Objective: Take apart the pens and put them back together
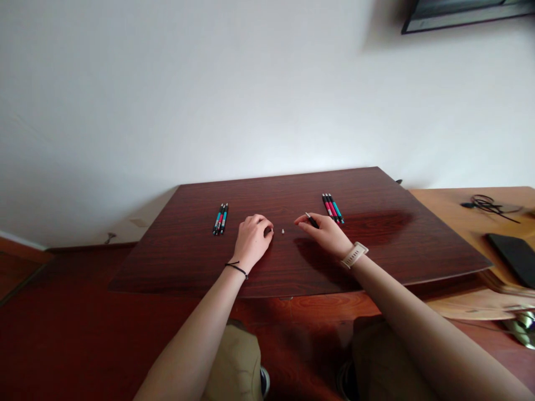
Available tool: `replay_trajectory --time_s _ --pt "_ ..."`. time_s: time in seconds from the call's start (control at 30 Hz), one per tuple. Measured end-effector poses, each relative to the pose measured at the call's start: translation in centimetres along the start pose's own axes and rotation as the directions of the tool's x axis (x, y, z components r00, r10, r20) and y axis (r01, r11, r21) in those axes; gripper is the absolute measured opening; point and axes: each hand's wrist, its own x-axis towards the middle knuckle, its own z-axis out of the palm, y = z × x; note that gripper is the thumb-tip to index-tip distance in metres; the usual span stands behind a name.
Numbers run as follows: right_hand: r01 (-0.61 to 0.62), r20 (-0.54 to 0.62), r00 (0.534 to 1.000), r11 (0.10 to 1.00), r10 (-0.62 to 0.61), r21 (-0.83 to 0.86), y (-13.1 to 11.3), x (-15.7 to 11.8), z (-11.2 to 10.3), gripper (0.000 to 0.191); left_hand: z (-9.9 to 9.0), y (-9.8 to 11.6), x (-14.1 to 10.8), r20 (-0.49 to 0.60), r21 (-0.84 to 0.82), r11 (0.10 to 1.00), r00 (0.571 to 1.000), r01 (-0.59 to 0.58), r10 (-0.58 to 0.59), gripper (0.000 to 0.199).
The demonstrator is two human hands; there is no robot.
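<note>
My left hand rests on the dark wooden table, its fingers curled round a small dark piece. My right hand holds a dark pen part with a light, pointed end between thumb and fingers. Between the hands, a tiny pale conical piece stands on the table. Beyond my left hand to the left lies a group of pens in black, blue and pink. Another group of pens, pink and blue with black, lies just behind my right hand.
On the right is a lighter wooden table with a coiled black cable and a dark flat device. A white wall rises behind the dark table. A screen hangs at the upper right.
</note>
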Motion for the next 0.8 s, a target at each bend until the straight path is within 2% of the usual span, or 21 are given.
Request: replay_trajectory --time_s 0.1,0.17,0.23,0.33,0.4,0.47,0.57,0.67,0.73,0.8 --pt "-0.054 -0.028 0.998 0.992 0.058 0.116 -0.5 -0.4 0.3 0.025 -1.0 0.6 -0.3 -0.055 -0.029 0.999 0.998 0.014 -0.016 0.014" --pt "-0.157 -0.011 0.985 0.926 0.171 0.343 -1.0 -0.7 0.7 0.032 -1.7 2.1 -0.8 -0.155 -0.066 0.998 0.987 0.019 -0.029 0.015" --pt "-0.224 0.055 0.968 0.755 0.243 0.616 -1.6 -0.8 1.2 0.035 -2.0 4.3 -1.6 -0.193 -0.119 0.993 0.981 -0.022 -0.001 0.016" --pt "-0.197 0.089 0.969 0.501 0.231 0.843 -2.2 -0.7 1.9 0.032 -1.3 8.0 -2.9 -0.075 -0.218 0.969 0.992 -0.12 0.106 0.023" --pt "-0.141 0.049 0.973 0.41 0.227 0.901 -2.5 -0.6 2.3 0.031 -0.5 9.7 -3.4 0.0 -0.257 0.961 0.995 -0.1 0.103 0.027" --pt "-0.086 -0.007 0.971 0.376 0.24 0.923 -2.9 -0.6 2.8 0.032 0.2 10.4 -3.5 0.035 -0.278 0.96 0.998 -0.039 0.051 0.025" --pt "-0.058 -0.057 0.961 0.399 0.272 0.915 -3.5 -0.8 3.6 0.037 0.6 10.3 -3.1 0.057 -0.269 0.963 0.998 0.02 -0.005 0.027" --pt "-0.071 -0.055 0.956 0.41 0.288 0.909 -3.9 -1.0 3.9 0.039 0.5 9.8 -2.8 0.072 -0.261 0.965 0.997 0.037 -0.019 0.026" --pt "-0.064 -0.049 0.955 0.366 0.291 0.929 -3.9 -0.8 3.4 0.035 0.4 9.6 -2.9 0.075 -0.251 0.968 0.997 0.024 -0.006 0.026" --pt "-0.034 -0.054 0.953 0.279 0.299 0.96 -3.4 -0.3 2.2 0.029 0.4 9.5 -3.2 0.071 -0.228 0.974 0.997 0.002 0.014 0.03"
